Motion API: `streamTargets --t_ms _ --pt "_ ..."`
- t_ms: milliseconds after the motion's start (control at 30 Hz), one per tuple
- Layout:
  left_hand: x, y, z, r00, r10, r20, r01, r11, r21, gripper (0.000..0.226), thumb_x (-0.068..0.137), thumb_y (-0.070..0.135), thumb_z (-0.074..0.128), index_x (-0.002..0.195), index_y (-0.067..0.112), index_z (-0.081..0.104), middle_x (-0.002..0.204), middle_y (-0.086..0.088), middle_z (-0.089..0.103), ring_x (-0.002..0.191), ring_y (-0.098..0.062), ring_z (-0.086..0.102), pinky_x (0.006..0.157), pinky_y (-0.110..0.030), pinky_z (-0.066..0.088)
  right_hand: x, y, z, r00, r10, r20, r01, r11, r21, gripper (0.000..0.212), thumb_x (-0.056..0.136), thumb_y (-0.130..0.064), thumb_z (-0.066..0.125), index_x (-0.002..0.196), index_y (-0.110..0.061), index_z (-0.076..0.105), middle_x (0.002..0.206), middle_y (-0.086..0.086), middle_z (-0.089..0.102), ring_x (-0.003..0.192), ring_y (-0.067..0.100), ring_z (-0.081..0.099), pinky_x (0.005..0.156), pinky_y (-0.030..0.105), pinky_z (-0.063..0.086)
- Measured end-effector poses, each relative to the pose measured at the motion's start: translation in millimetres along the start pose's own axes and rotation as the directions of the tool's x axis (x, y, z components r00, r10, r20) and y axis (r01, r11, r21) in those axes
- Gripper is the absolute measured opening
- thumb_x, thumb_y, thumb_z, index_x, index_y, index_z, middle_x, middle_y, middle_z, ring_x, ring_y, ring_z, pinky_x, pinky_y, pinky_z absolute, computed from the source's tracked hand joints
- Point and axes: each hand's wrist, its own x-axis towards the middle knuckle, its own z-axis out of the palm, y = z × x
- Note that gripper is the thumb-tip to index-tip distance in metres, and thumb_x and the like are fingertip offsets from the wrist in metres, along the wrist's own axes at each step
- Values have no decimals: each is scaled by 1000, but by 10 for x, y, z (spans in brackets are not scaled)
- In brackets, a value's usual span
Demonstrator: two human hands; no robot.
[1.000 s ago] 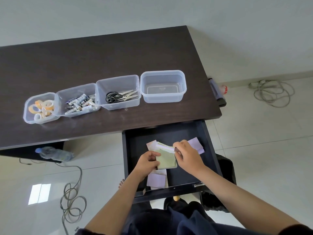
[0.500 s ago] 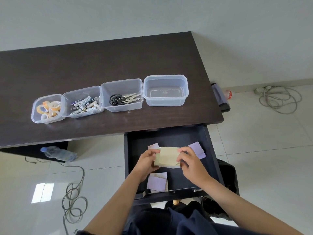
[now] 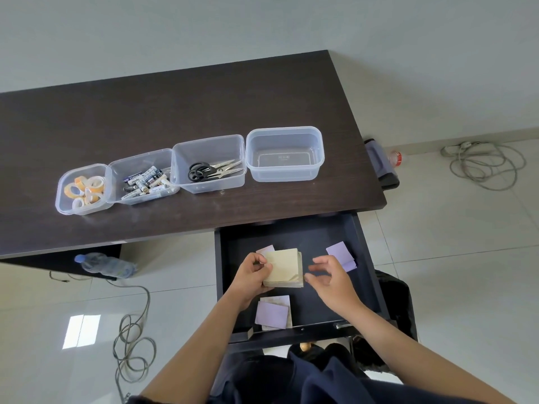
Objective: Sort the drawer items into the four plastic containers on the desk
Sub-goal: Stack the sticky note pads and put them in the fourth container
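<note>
Over the open drawer point(image 3: 361, 246), the left hand point(image 3: 250, 277) has its fingers clamped on the left edge of a yellow note stack point(image 3: 284, 268), held above the drawer floor. The right hand point(image 3: 331, 279) is just beside the stack's right edge, fingers apart and curled, not touching it. Purple note pads lie in the drawer: one point(image 3: 341, 255) at right, one point(image 3: 272, 314) near the front. On the desk point(image 3: 175, 97), four containers stand in a row; the rightmost container point(image 3: 284, 154) holds nothing.

Containers point(image 3: 285, 153) clear glossy plastic, desk point(image 3: 175, 112) dark matt wood-grain, sticky-note pad point(image 3: 284, 266) matt yellow paper, floor tiles point(image 3: 452, 243) glossy
</note>
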Motion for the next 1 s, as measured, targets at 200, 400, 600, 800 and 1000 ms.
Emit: streamTargets --t_ms 200,400,600,800,1000 --pt "-16 -23 -22 999 24 -28 -23 999 49 10 95 8 52 95 15 45 114 -7 54 110 -27 56 84 -46 58 48 -127 143 995 95 12 -96 992 83 13 87 -18 66 98 -17 59 99 0 65 87 16 67 73 34 61" --pt "-16 -20 -83 998 39 -57 -36 998 56 9 94 7 54 95 13 47 112 -7 56 108 -26 57 79 -42 59 87 -146 202 991 129 45 -134 982 134 16 84 -8 69 96 -15 62 97 2 66 94 17 65 72 34 61" --pt "-20 -28 -132 998 43 -48 -36 991 129 13 92 7 57 97 15 49 114 -6 56 109 -25 57 80 -41 59 90 -144 216 984 143 109 -158 977 142 25 79 0 70 98 -15 64 101 3 66 96 19 65 73 32 61" --pt "-34 -64 -166 998 39 -52 -31 989 147 16 90 6 60 98 15 50 112 -4 57 109 -26 58 77 -39 60 82 -134 236 979 138 151 -152 984 89 36 74 0 72 103 -18 62 106 -2 66 92 17 68 78 36 60" --pt "-70 -46 -182 1000 -16 2 16 1000 -7 30 84 -6 62 101 15 48 117 -10 52 109 -31 57 84 -46 57 59 -165 281 974 132 185 -157 980 126 37 74 -1 74 104 -18 59 108 -1 64 88 20 70 76 36 60"
